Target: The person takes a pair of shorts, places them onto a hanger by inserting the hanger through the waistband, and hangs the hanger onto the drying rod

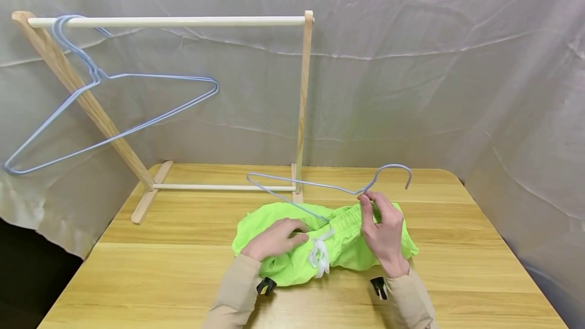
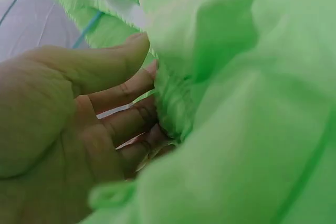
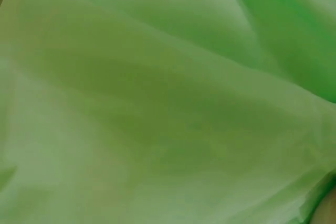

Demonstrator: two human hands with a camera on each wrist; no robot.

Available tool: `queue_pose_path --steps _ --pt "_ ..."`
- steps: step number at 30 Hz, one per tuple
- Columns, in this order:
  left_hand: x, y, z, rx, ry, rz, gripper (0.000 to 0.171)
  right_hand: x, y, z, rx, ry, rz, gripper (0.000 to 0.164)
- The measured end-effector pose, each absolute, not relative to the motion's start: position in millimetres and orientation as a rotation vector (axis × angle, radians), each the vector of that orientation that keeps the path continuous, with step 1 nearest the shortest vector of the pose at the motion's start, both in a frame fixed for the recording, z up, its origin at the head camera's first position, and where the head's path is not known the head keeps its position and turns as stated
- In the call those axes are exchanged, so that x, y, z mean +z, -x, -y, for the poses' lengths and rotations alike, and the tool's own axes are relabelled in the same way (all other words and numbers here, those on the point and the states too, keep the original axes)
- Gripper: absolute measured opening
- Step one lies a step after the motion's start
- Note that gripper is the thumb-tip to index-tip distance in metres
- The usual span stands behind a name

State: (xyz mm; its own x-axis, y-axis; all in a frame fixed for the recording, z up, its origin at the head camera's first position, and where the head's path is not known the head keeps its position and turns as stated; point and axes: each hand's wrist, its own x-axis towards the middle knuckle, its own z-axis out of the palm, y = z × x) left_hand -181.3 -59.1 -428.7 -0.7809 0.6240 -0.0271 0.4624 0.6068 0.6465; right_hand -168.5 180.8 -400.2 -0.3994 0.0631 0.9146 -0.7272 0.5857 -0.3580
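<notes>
Pinched by the right hand (image 1: 384, 228), one blue hanger (image 1: 320, 185) is partly covered by a bright green garment (image 1: 345, 248) — itself grasped by the left hand (image 1: 275, 240).

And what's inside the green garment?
The nearer blue hanger has its lower bar running into the green garment by the gathered waistband. That bar's far end and the other shoulder are covered, so can't be seen.

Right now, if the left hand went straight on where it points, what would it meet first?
Probably the lime-green garment, near its white drawstring; the left hand seems to touch that fabric, though exact depth is unclear.
</notes>
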Motion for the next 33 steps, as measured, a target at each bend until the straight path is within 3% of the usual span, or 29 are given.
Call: queue_pose_path --steps 5,10,19,33 --pt "-425 186 76 0.951 -0.834 -2.612 0.026 -399 169 -182 1.001 -0.549 1.739 0.006" --pt "-424 190 94 1.035 -0.747 -2.567 0.037 -396 169 -185 1.051 -0.535 1.702 0.008" --pt "-422 195 116 1.171 -0.655 -2.57 0.041 -395 170 -188 1.072 -0.501 1.684 0.007" --pt "-417 194 114 2.041 -0.281 -2.699 0.058 -396 171 -189 1.081 -0.484 1.672 0.009"
